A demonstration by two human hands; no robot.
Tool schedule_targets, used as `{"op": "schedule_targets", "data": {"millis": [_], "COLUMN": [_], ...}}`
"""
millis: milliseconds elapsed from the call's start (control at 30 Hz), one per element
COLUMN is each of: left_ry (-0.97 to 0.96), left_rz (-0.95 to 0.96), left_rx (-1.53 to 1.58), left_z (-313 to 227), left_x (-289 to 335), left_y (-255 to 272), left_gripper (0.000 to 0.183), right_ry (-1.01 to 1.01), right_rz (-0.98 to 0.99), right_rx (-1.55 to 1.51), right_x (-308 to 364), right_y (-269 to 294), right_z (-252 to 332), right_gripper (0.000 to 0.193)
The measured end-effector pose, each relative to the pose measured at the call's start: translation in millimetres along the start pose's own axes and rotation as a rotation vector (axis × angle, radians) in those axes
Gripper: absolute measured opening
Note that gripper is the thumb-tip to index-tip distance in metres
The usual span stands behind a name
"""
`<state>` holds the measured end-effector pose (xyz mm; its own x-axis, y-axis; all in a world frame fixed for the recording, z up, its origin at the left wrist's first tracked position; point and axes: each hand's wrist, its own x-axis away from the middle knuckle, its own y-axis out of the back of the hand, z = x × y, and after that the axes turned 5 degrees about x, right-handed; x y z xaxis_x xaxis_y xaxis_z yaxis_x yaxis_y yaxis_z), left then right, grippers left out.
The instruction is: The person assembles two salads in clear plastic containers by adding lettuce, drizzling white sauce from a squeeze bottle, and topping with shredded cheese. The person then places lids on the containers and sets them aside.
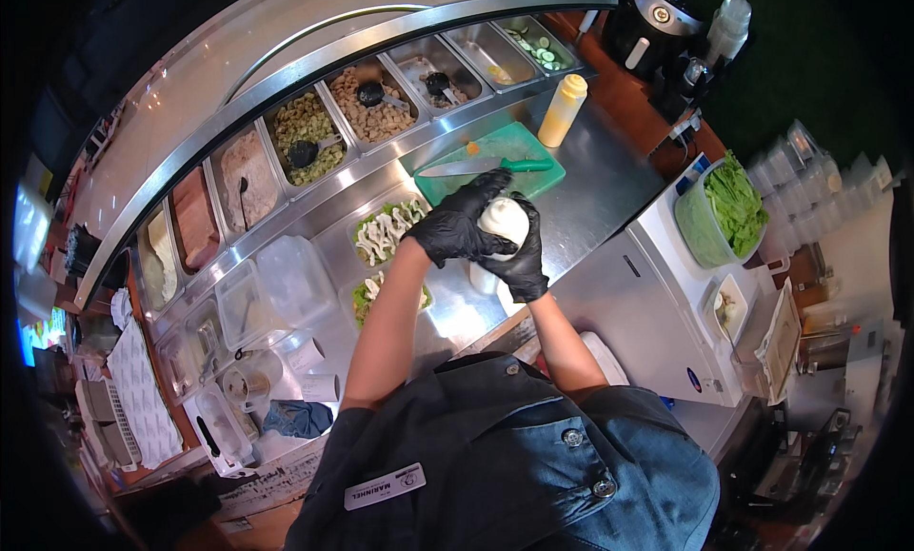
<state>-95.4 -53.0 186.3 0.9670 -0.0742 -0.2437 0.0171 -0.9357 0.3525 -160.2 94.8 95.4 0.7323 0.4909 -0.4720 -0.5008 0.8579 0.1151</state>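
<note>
Both my hands wear black gloves and come together over the steel counter. My left hand (455, 226) is closed against the left side of a white squeeze bottle (504, 224), near its top. My right hand (526, 265) wraps the bottle from the right. The gloves hide part of it. Left of my hands sit two containers of leafy salad, the farther salad (388, 231) topped with white strips and the nearer salad (369, 294) partly behind my left forearm. Beyond my hands, a green-handled knife (486, 167) lies on a green cutting board (541, 182).
A yellow squeeze bottle (563, 111) stands right of the board. Steel food pans (373, 106) line the far side under a metal rail (314, 61). Clear plastic containers (290, 280) and a blue cloth (297, 419) lie left. A lettuce tub (709, 223) stands at right.
</note>
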Motion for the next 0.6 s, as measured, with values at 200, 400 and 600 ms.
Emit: {"op": "schedule_targets", "data": {"millis": [200, 400, 600], "left_ry": [0.112, -0.068, -0.2], "left_rz": [0.076, -0.38, -0.744], "left_rx": [0.584, -0.137, 0.054], "left_z": [-9.5, -18.4, -38.3], "left_x": [-4.6, -6.8, 2.6], "left_y": [-12.8, -40.9, -75.7], "left_gripper": [0.061, 0.052, 0.069], "right_ry": [-0.213, 0.126, 0.159], "right_rz": [0.453, 0.051, -0.342], "right_rx": [-0.268, 0.162, 0.182], "right_x": [-13.6, -21.6, -17.7], "right_y": [34.8, 20.7, 3.0], "right_z": [46.0, 61.6, 49.2], "right_gripper": [0.104, 0.082, 0.065]}}
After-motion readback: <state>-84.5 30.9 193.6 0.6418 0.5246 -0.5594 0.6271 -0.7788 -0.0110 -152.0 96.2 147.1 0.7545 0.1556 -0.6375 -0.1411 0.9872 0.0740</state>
